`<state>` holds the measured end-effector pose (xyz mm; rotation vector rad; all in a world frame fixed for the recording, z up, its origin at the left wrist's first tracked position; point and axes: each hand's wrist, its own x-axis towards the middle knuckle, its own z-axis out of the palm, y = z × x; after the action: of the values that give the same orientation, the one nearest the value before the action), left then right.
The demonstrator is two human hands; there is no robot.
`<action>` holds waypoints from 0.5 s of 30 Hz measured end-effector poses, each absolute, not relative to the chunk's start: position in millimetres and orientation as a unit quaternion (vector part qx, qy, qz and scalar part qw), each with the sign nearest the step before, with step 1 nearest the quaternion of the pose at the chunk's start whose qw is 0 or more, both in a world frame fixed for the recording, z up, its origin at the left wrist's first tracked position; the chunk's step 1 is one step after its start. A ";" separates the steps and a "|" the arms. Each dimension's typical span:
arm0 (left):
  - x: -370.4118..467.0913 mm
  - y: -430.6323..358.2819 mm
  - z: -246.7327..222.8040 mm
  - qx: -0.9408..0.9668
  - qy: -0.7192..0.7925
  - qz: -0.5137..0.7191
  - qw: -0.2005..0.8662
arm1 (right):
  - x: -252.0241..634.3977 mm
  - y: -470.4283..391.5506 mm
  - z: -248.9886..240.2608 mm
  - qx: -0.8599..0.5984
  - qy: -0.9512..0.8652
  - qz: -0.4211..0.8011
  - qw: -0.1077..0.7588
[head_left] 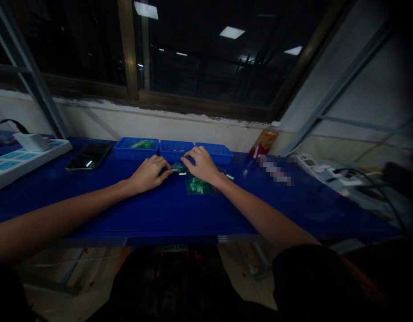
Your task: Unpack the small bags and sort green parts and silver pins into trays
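My left hand [151,173] is over the blue table with its thumb and fingers closed in a pinch. A small pale strip [174,170] shows at its fingertips. Just right of it, my right hand [203,165] has curled fingers, the thumb and forefinger close together; anything between them is too small to make out. Beneath and in front of the right hand lies a pile of green, shiny flat pieces [197,186], partly covered by that hand. Several small pale-edged pieces [182,173] lie between the hands.
Three blue bins [136,150] stand along the wall behind my hands; the left one holds green pieces. A phone [88,156] and a white power strip [31,156] lie left. At right are a red-and-yellow carton [264,143] and another power strip with cables [330,172].
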<state>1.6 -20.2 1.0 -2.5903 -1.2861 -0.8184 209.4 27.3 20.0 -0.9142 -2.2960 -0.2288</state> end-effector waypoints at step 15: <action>2.0 -21.2 3.8 -0.855 -0.421 -0.297 0.063 | 195.5 8.5 13.8 -0.251 -0.926 -0.052 0.278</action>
<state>2.0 -21.2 3.8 -2.5817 -1.2724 -0.8974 195.5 8.5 13.8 -0.6737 -2.4843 -0.1386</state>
